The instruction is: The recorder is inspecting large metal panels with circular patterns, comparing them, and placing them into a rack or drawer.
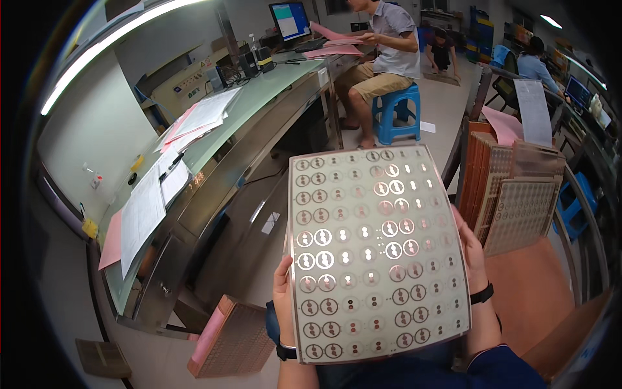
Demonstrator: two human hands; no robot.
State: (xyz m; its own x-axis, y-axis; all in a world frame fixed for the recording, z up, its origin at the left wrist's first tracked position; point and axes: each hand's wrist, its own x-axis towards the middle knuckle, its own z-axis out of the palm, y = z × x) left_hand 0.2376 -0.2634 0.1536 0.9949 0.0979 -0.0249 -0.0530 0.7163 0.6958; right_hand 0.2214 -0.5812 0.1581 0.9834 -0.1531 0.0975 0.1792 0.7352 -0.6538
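A large pale circuit board panel (pixel 359 259) with rows of coppery round patterns is held up before me, its face toward me and several patterns shining in the light. My left hand (pixel 283 288) grips its left edge, and my right hand (pixel 471 254) grips the right edge higher up. The fingers of both hands go partly out of sight behind the panel. Whether it is one panel or several together, I cannot tell.
To the right, a rack (pixel 473 110) holds upright panels (pixel 518 207). A bundle of panels (pixel 233 337) leans on the floor at lower left. Papers (pixel 146 214) lie on the long glass-topped bench (pixel 259 97). Beyond, a person (pixel 392 45) sits on a blue stool (pixel 395 110) holding pink sheets.
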